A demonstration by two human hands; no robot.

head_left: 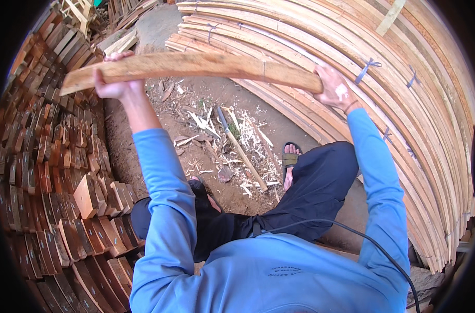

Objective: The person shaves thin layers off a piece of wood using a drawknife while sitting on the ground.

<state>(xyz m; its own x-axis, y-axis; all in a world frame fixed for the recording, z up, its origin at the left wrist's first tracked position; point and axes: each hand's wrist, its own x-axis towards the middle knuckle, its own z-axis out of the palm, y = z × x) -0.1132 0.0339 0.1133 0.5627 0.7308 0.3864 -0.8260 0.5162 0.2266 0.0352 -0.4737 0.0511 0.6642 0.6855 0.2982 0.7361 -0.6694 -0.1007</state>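
Left hand: partly closed around the plank, with the thumb in front and the fingers reaching over the far edge; the left hand (pixel 114 88) gripped a little inboard, so the slanted tip stuck out beyond it.
Right hand: curled on the opposite end, its fingers partly hidden behind the wood; the right hand (pixel 335 87) had nothing of the plank showing past it.
Plank: held up between both hands, clear of the ground; the plank (pixel 196 64) looked bowed, its middle farther from the body than its ends, though the lens may have added to that.
Long axis: left to right across the body, the two ends about level in view; each hand was at its own end, neither arm plainly nearer the middle.
Sleeves: both blue sleeves (pixel 164 172) reached forward, arms spread wide.
Ground below: a long-handled knife (pixel 245 160) lay slantwise among pale wood shavings (pixel 261 151), between the feet and apart from the hands.
Legs: dark trousers (pixel 321 172), knees apart, with a sandal (pixel 289 159) on the right foot.
Right side: long wood strips (pixel 430 156) in curved layers, bound with bluish ties (pixel 368 70).
Left side: a tall stack of short boards (pixel 60 130), ends facing out.
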